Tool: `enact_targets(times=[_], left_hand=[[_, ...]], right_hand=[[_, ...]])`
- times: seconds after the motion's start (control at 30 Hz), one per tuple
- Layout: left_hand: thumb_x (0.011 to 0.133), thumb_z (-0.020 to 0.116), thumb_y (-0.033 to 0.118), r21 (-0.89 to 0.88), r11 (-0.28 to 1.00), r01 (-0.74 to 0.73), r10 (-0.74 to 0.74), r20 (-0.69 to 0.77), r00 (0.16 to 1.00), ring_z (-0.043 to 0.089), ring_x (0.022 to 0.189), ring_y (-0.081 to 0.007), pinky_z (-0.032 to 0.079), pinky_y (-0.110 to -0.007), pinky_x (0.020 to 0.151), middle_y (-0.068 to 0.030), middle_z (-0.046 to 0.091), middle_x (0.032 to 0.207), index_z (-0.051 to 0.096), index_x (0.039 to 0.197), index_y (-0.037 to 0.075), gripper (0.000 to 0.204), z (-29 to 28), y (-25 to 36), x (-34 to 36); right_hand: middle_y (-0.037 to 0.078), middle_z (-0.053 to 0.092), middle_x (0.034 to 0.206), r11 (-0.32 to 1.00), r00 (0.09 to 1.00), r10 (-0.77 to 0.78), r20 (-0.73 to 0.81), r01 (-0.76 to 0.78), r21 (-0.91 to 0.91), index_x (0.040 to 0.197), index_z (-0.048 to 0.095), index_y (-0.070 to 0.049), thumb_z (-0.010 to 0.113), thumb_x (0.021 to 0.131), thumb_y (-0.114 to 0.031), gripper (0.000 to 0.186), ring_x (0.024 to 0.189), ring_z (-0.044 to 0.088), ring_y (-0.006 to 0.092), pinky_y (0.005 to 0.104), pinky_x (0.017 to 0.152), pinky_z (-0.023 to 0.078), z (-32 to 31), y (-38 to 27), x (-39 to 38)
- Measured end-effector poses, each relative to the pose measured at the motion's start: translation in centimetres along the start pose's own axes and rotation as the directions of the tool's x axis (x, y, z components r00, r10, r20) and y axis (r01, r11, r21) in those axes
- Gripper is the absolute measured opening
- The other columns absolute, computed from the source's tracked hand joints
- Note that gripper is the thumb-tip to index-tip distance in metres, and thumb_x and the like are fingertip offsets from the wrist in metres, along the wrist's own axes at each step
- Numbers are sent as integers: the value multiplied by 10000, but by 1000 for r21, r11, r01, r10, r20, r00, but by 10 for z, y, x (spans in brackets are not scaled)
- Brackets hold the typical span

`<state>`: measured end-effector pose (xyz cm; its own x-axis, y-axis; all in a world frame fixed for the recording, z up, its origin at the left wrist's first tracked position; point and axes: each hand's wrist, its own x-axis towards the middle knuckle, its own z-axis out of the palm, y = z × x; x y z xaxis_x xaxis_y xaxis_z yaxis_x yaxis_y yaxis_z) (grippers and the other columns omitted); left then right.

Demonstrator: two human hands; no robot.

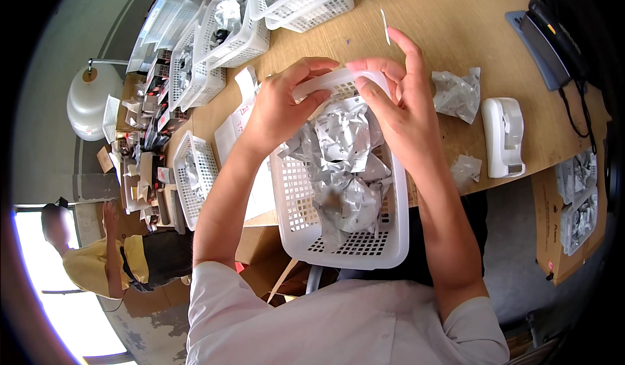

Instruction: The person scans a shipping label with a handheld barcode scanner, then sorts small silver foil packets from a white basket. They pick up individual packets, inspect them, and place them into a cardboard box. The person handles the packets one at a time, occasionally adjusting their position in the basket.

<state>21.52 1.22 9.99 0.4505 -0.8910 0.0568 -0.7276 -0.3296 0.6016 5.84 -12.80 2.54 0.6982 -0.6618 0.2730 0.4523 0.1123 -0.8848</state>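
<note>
Grip: my left hand (277, 108) and right hand (400, 108) both pinch the far rim of the white basket (293, 189), fingers curled over the handle edge, middle of the frame

Risk, my judgement: the basket overhangs the table (456, 27) edge toward my lap; a slipped pinch or uneven pull could tip it and spill the load onto the floor

Item held: white plastic lattice basket, rounded corners, near wall hanging past the table edge

Contents: crumpled silver foil pouches (345, 163), heaped to the rim, loose

Nearby, right of frame: one stray foil pouch (458, 94), white tape dispenser (504, 137)

Upper left: stacked white baskets (228, 40)

Lower left: a person in yellow (97, 261)
</note>
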Motion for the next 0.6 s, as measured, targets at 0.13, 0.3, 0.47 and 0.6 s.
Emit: enact_targets(times=[0.13,0.3,0.47,0.6], left_hand=[[949,746,-37,-100,991,-91,90,-12,996,788,1093,-206,601,-338,971,-109,822,1192,734,1336,38,394,3,-6,4],[961,740,-41,-128,990,-65,67,11,998,782,1121,-210,599,-340,983,-108,818,1207,733,1325,27,370,2,-11,3],[967,782,-20,-74,992,-104,100,-48,994,796,1075,-207,613,-339,948,-98,820,1189,736,1280,22,319,5,-14,3],[951,839,27,-28,996,-88,86,-77,993,812,1008,-226,637,-344,868,-90,819,1175,748,1218,33,282,6,-5,1]], right_hand=[[143,763,1232,997,998,-58,-5,58,-50,1662,297,-2,738,1073,-118,745,944,652,118,294,852,538,-2,7,1],[133,762,1220,998,999,-36,-10,35,-49,1662,302,-14,736,1084,-141,733,923,638,108,283,818,525,-1,3,-1],[129,758,1235,1000,1000,-4,-11,4,15,1672,299,-20,715,1085,-104,724,1026,641,117,301,938,475,1,-2,-3],[138,749,1273,1000,1000,2,-4,-2,5,1691,283,-18,676,1086,-15,722,1249,655,145,346,1210,404,1,-2,-4]])
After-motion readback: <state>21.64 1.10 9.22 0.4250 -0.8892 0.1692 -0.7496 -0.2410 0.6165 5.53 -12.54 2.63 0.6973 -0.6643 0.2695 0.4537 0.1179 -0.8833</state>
